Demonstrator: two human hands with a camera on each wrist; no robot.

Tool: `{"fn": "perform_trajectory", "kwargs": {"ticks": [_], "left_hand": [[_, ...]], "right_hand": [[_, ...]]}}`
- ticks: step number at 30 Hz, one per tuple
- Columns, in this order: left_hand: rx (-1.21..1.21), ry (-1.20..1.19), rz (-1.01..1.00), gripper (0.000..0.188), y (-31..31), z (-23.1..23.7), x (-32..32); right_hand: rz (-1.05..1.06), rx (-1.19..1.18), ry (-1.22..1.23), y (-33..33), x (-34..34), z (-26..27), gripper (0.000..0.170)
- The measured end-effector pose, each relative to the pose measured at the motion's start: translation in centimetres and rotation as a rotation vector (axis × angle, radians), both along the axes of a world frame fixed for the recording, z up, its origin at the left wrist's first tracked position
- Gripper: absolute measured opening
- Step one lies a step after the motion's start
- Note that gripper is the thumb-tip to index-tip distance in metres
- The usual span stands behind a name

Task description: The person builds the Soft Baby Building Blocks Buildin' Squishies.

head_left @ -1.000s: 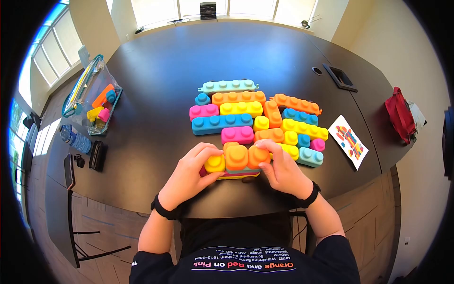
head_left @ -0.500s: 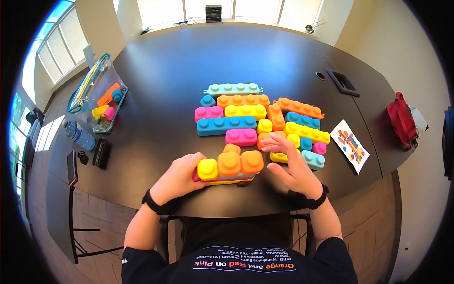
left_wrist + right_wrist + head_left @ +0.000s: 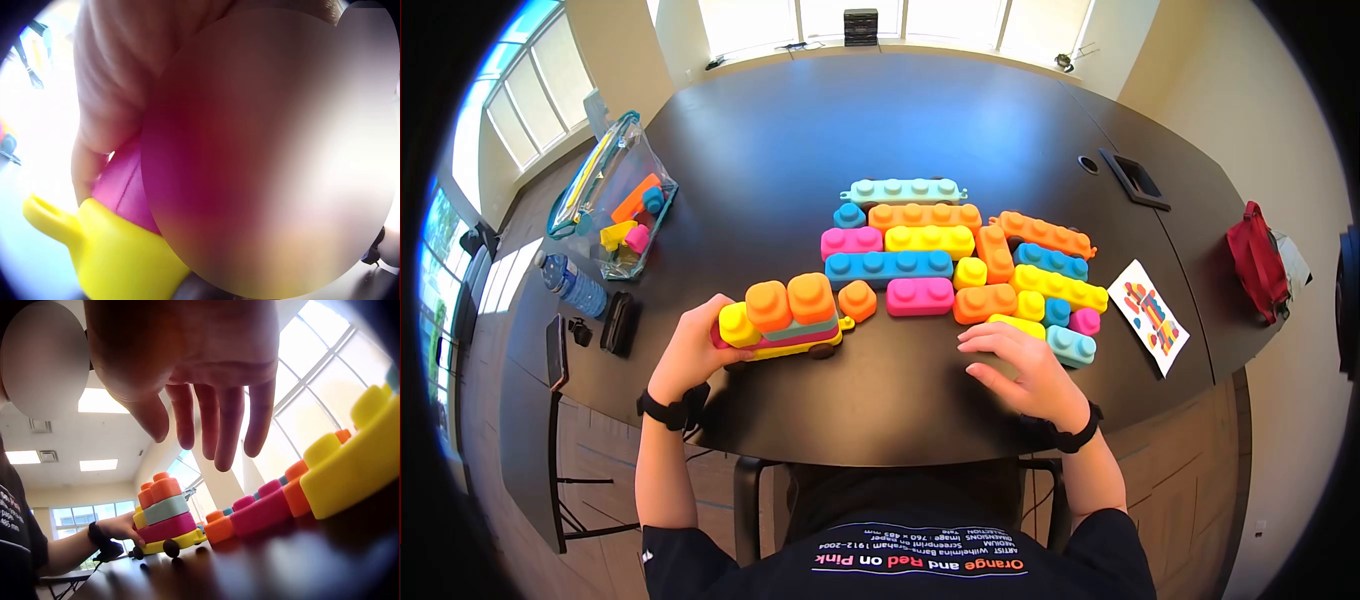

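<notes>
On the left side of the table my left hand (image 3: pixel 690 350) grips the rear end of a toy block wagon. Its yellow wheeled base (image 3: pixel 795 351) carries a pink block (image 3: pixel 128 187), a pale green block (image 3: pixel 165 510), a small yellow block (image 3: pixel 738 324) and two orange blocks (image 3: pixel 768 306) on top. Thumb and fingers clasp the wagon's left end; a blurred patch hides much of the left wrist view. My right hand (image 3: pixel 1030 372) hovers with fingers extended, holding nothing, beside a yellow block (image 3: pixel 1017 326). A single orange block (image 3: pixel 857 300) lies just beyond the wagon's hooked end.
Rows of colourful blocks, including a long blue block (image 3: pixel 888 268) and pink block (image 3: pixel 920 297), cover the middle. A picture card (image 3: pixel 1148 318) lies to the right. On the left are a clear bag (image 3: pixel 615 200) of blocks, a water bottle (image 3: pixel 572 285) and a black case (image 3: pixel 619 323).
My right hand has let go of the wagon and drawn away to the right. The left hand has carried the wagon leftward, uncovering the single orange block behind it.
</notes>
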State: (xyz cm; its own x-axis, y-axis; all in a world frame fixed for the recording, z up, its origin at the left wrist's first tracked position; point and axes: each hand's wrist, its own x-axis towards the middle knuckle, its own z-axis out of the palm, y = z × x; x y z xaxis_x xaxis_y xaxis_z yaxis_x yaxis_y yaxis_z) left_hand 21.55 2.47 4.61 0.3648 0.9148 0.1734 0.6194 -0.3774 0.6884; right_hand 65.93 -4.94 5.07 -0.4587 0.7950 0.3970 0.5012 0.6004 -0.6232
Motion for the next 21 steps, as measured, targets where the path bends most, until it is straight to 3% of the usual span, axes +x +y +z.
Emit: {"fn": "perform_trajectory", "kwargs": {"ticks": [11,21], "left_hand": [[-0.012,0.012,0.084,0.054,0.5,0.3,-4.0],[0.01,0.028,0.049,0.051,4.9,-0.5,-1.4]], "right_hand": [[0.01,-0.008,-0.083,0.6,0.3,0.6,0.021],[0.053,0.05,-0.148,0.8,-1.1,0.7,0.019]]}}
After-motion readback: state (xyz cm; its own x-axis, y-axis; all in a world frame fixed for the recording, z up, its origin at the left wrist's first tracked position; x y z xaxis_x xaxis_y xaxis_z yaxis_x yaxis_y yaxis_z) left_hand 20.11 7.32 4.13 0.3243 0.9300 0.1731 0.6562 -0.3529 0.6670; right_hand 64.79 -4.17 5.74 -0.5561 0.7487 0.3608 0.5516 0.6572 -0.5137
